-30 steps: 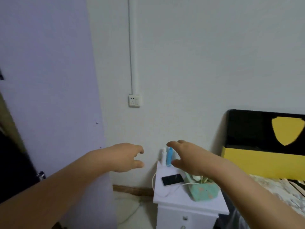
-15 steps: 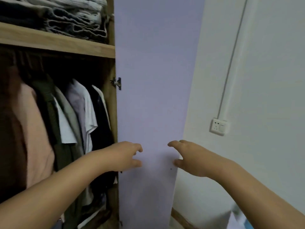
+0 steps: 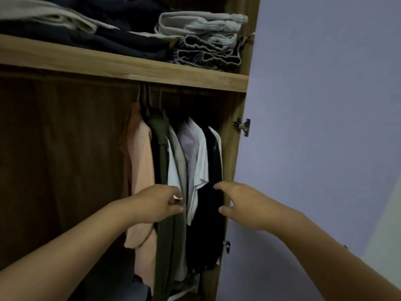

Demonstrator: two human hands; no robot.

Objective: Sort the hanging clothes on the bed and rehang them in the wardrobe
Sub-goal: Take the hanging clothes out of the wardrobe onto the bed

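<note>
Mid-frame, both hands reach toward the hanging clothes in the wardrobe (door open): left hand and right hand loosely curled, empty.

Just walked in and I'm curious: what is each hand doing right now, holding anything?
Left hand: fingers loosely curled in front of the hanging clothes, holding nothing that shows.
Right hand: open, thumb and fingers spread, empty.
</note>
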